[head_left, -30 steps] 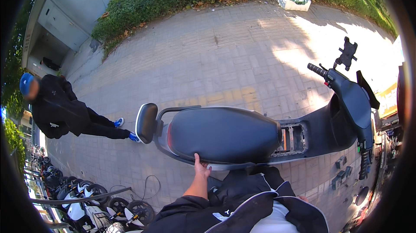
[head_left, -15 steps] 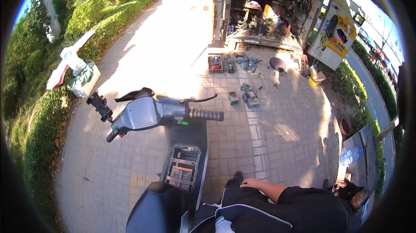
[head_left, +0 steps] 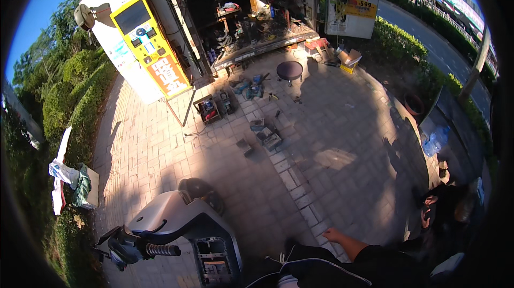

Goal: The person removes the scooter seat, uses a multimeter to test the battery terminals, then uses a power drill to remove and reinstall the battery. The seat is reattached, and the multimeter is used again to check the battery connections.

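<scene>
My right hand (head_left: pixel 334 236) hangs at the lower middle with fingers curled and nothing visible in it, beside my dark trousers and open zipped jacket. My left hand is out of view. The electric scooter (head_left: pixel 166 210) stands at the lower left, with black handlebar (head_left: pixel 160 250) and an uncovered metal-framed compartment (head_left: pixel 213 260) in its footboard. Its seat is out of view.
Ahead are a tool-filled workshop (head_left: pixel 257 42), a yellow machine (head_left: pixel 150 42), a round stool (head_left: pixel 289 70) and scattered tools (head_left: pixel 251 89) and batteries (head_left: pixel 267 138) on the paving. A water jug (head_left: pixel 435 141) lies right; a hedge (head_left: pixel 80 90) runs left.
My view has swung from the scooter's side toward the workshop. My left hand, earlier on the seat, and the person in the blue cap have left view. My right hand has come into view.
</scene>
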A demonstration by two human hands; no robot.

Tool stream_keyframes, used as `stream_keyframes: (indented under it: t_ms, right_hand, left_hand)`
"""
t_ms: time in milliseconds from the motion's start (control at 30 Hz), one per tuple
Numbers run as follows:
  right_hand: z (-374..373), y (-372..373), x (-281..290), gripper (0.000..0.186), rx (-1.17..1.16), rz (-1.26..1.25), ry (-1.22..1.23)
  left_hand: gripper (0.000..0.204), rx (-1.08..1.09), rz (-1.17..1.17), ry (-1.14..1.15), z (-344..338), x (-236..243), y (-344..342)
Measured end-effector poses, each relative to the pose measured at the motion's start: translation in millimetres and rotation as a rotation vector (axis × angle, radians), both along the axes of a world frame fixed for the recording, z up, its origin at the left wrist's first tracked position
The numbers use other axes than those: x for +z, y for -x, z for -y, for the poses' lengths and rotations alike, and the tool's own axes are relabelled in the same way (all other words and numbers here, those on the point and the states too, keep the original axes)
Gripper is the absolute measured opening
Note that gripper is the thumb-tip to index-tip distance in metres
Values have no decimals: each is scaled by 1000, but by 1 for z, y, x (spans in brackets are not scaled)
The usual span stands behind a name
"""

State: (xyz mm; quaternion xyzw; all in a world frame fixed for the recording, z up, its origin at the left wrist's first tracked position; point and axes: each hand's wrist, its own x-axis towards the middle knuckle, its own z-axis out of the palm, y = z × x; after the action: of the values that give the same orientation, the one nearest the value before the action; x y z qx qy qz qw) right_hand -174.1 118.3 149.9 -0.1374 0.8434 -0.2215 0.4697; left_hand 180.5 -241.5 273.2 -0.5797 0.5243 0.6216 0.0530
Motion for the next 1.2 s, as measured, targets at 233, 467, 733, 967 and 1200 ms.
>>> stream_keyframes:
  t_ms: [233,467,733,967,1200]
  right_hand:
    - [102,111,81,55,-149,22,207]
    - [71,206,14,46,-406,68,218]
    - [-61,276,9,30,-1271,356,-187]
    - [59,534,15,25,-1188,337,-33]
    - [153,924,68,29,-946,53,275]
  left_hand:
    - [73,-315,259,-37,26,-65,51]
    - [61,-1444,189,478,129,-146,147]
    - [31,-285,-98,83,259,2,608]
    - [31,-121,-52,130,294,-11,748]
    - [28,-71,298,-105,238,2,766]
